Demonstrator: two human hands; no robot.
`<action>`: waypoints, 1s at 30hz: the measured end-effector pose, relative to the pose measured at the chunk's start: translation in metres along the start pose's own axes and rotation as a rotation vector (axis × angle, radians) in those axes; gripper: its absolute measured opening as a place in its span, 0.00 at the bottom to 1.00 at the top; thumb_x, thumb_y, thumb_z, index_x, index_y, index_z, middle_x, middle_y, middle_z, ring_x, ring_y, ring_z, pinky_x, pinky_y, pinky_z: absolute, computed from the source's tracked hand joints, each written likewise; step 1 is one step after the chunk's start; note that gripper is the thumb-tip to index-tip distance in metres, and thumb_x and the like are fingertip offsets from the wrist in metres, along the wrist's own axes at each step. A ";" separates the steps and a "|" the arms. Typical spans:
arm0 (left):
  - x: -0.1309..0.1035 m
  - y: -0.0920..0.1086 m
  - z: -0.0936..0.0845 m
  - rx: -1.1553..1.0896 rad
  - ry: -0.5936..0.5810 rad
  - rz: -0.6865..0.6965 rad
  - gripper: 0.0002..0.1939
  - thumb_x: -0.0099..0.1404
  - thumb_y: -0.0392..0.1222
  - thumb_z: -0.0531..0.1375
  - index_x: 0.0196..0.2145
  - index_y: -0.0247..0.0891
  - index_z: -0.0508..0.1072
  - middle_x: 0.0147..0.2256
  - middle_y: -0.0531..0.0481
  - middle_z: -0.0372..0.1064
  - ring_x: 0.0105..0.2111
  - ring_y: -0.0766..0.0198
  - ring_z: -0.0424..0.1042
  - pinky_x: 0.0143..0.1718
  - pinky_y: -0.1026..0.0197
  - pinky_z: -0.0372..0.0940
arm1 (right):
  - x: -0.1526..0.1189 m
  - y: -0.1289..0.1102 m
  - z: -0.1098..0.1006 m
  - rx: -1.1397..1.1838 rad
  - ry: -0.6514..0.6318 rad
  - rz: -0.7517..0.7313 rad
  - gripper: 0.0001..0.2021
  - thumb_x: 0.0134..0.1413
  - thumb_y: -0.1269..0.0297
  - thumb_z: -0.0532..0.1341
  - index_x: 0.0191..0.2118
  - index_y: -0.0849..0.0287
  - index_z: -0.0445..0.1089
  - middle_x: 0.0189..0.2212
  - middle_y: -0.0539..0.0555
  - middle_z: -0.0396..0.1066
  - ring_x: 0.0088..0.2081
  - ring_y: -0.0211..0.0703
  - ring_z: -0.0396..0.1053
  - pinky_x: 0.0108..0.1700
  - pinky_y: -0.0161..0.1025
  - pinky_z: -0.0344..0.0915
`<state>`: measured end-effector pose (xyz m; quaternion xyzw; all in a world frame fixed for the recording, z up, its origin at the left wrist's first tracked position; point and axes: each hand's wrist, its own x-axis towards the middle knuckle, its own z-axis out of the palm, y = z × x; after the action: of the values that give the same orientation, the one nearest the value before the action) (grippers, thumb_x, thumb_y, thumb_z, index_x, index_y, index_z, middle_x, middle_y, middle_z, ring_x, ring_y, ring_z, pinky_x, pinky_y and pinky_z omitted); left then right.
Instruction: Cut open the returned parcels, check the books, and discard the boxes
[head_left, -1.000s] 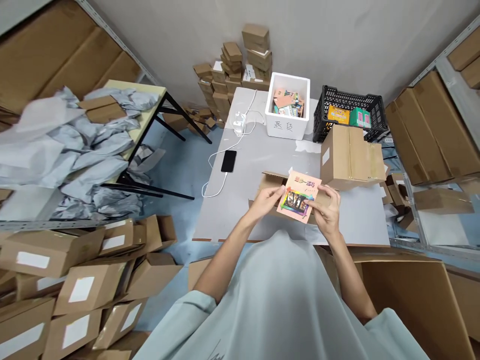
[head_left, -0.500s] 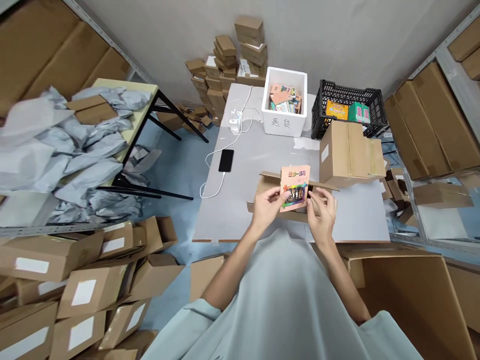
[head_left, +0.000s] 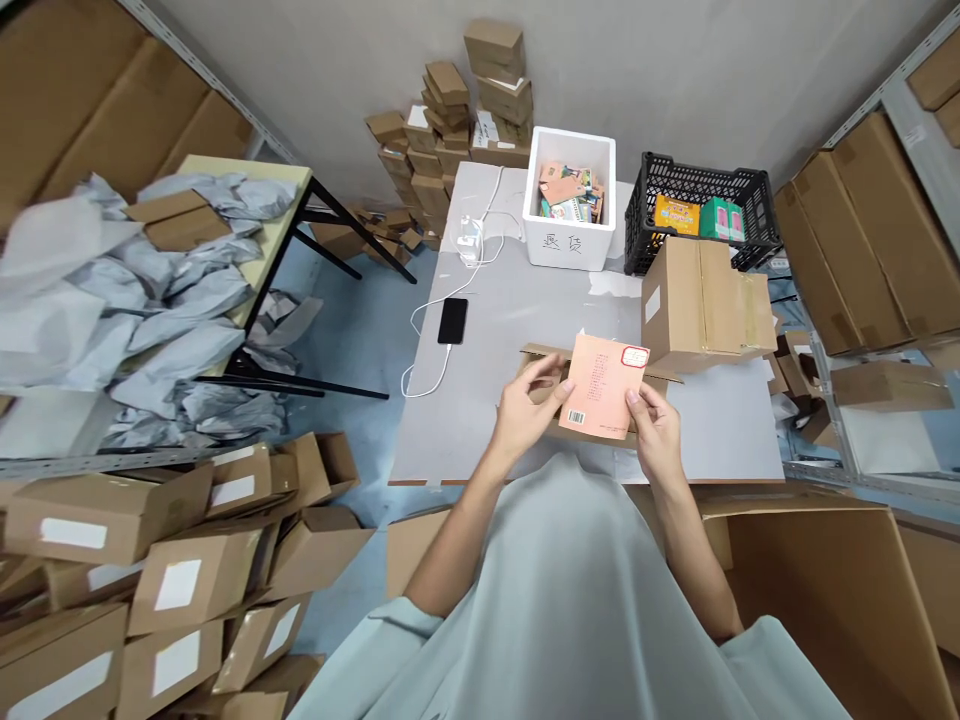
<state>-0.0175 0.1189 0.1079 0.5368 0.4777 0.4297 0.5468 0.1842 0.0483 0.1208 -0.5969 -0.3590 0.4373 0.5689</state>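
Note:
A thin pink book (head_left: 602, 392) is held up in front of me, its back cover toward me with a barcode at the lower left and a red-edged label at the top right. My right hand (head_left: 658, 425) pinches its right edge, thumb on the cover. At the left edge, my left hand (head_left: 529, 405) has its thumb on the cover and its fingers curled behind. Under the book and both hands lies an open cardboard box (head_left: 534, 352); its inside is mostly hidden.
On the table (head_left: 510, 310) are a phone (head_left: 452, 321) with a charging cable, a white foam box (head_left: 570, 248) of books, a black crate (head_left: 645, 215) and a closed carton (head_left: 679, 310). A large open carton (head_left: 817, 590) stands at right. Boxes (head_left: 176, 585) crowd the lower left.
The book has been turned over from its picture cover to its back cover. My right hand has taken its right edge, and the book sits slightly further right.

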 end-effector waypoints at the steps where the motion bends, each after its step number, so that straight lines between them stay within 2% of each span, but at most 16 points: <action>1: 0.002 -0.001 -0.003 -0.053 -0.068 -0.072 0.32 0.67 0.68 0.75 0.57 0.42 0.88 0.58 0.38 0.85 0.57 0.42 0.85 0.62 0.41 0.80 | 0.001 0.001 -0.001 0.014 -0.003 0.011 0.23 0.67 0.39 0.71 0.53 0.53 0.85 0.50 0.58 0.88 0.48 0.56 0.86 0.53 0.52 0.84; 3: 0.004 -0.003 -0.005 -0.147 -0.178 -0.188 0.32 0.64 0.70 0.76 0.50 0.40 0.90 0.51 0.39 0.88 0.52 0.41 0.87 0.57 0.42 0.83 | 0.004 0.004 0.000 0.019 0.001 0.018 0.24 0.67 0.38 0.72 0.53 0.53 0.85 0.51 0.59 0.88 0.49 0.56 0.86 0.53 0.52 0.85; 4: 0.003 -0.004 -0.005 -0.172 -0.190 -0.215 0.32 0.63 0.71 0.77 0.49 0.39 0.91 0.50 0.39 0.88 0.51 0.41 0.87 0.56 0.43 0.83 | 0.005 0.005 0.000 0.009 0.009 0.015 0.24 0.67 0.39 0.72 0.53 0.54 0.85 0.51 0.59 0.88 0.50 0.55 0.86 0.54 0.52 0.84; 6: 0.001 -0.005 -0.002 -0.185 -0.136 -0.210 0.33 0.62 0.72 0.78 0.48 0.39 0.91 0.49 0.40 0.89 0.49 0.41 0.88 0.55 0.42 0.84 | 0.007 0.009 0.001 -0.040 0.058 -0.017 0.24 0.66 0.40 0.72 0.53 0.54 0.84 0.52 0.61 0.88 0.51 0.56 0.85 0.56 0.53 0.83; 9: -0.003 -0.003 0.004 -0.143 -0.006 -0.144 0.32 0.62 0.70 0.78 0.49 0.39 0.92 0.50 0.41 0.88 0.51 0.40 0.89 0.57 0.41 0.84 | 0.007 0.009 0.001 -0.156 0.207 -0.115 0.25 0.67 0.41 0.72 0.57 0.54 0.83 0.60 0.64 0.84 0.56 0.55 0.83 0.61 0.55 0.81; 10: -0.005 -0.001 0.006 -0.115 0.045 -0.110 0.30 0.64 0.68 0.77 0.49 0.40 0.92 0.50 0.42 0.88 0.51 0.41 0.89 0.57 0.41 0.85 | 0.005 0.007 0.002 -0.177 0.219 -0.128 0.25 0.68 0.41 0.71 0.59 0.54 0.83 0.62 0.64 0.82 0.58 0.55 0.82 0.62 0.55 0.81; 13: -0.012 0.005 0.018 -0.010 0.156 0.078 0.18 0.73 0.56 0.74 0.52 0.42 0.91 0.51 0.46 0.88 0.53 0.45 0.89 0.59 0.44 0.85 | -0.005 0.003 0.010 -0.128 0.069 -0.070 0.27 0.69 0.41 0.71 0.63 0.52 0.82 0.65 0.64 0.81 0.62 0.57 0.82 0.63 0.54 0.80; 15: -0.019 0.007 0.028 0.067 0.155 0.282 0.13 0.77 0.46 0.71 0.55 0.44 0.90 0.54 0.48 0.87 0.53 0.50 0.89 0.61 0.47 0.85 | -0.011 0.002 0.019 -0.044 -0.025 -0.032 0.30 0.65 0.39 0.73 0.63 0.52 0.82 0.64 0.64 0.82 0.62 0.59 0.83 0.63 0.54 0.81; 18: -0.030 0.005 0.044 0.184 0.075 0.589 0.16 0.78 0.35 0.68 0.58 0.46 0.88 0.57 0.49 0.86 0.56 0.53 0.88 0.63 0.51 0.84 | -0.015 0.004 0.031 0.010 0.006 -0.040 0.30 0.62 0.36 0.75 0.57 0.54 0.83 0.56 0.63 0.86 0.56 0.58 0.85 0.58 0.51 0.82; 20: -0.036 0.003 0.048 0.238 0.017 0.675 0.18 0.78 0.33 0.68 0.60 0.46 0.87 0.58 0.48 0.86 0.60 0.52 0.86 0.65 0.49 0.82 | -0.013 0.004 0.031 -0.010 0.064 -0.045 0.27 0.63 0.35 0.73 0.50 0.55 0.83 0.48 0.61 0.88 0.49 0.55 0.85 0.53 0.48 0.83; 23: -0.036 0.006 0.040 0.249 -0.007 0.594 0.17 0.79 0.36 0.68 0.62 0.45 0.85 0.57 0.45 0.86 0.59 0.52 0.86 0.66 0.47 0.81 | -0.007 0.001 0.020 -0.013 0.098 -0.013 0.26 0.67 0.35 0.71 0.48 0.56 0.82 0.47 0.60 0.88 0.45 0.54 0.85 0.49 0.48 0.83; 27: -0.020 0.011 0.015 0.241 0.079 0.359 0.22 0.79 0.47 0.68 0.67 0.43 0.81 0.61 0.41 0.84 0.61 0.50 0.83 0.64 0.45 0.80 | 0.000 -0.005 0.000 0.026 0.030 0.040 0.26 0.66 0.37 0.73 0.53 0.55 0.83 0.51 0.60 0.88 0.48 0.56 0.86 0.54 0.52 0.84; 30: -0.006 0.007 0.003 0.077 -0.052 0.166 0.26 0.75 0.56 0.71 0.63 0.40 0.83 0.59 0.38 0.84 0.58 0.48 0.84 0.55 0.49 0.83 | 0.002 -0.006 -0.009 0.030 -0.054 0.053 0.26 0.64 0.37 0.74 0.55 0.54 0.84 0.51 0.58 0.88 0.50 0.57 0.86 0.57 0.54 0.84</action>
<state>-0.0154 0.1125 0.1152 0.6060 0.4336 0.4407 0.5005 0.1939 0.0473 0.1262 -0.5855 -0.3518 0.4735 0.5561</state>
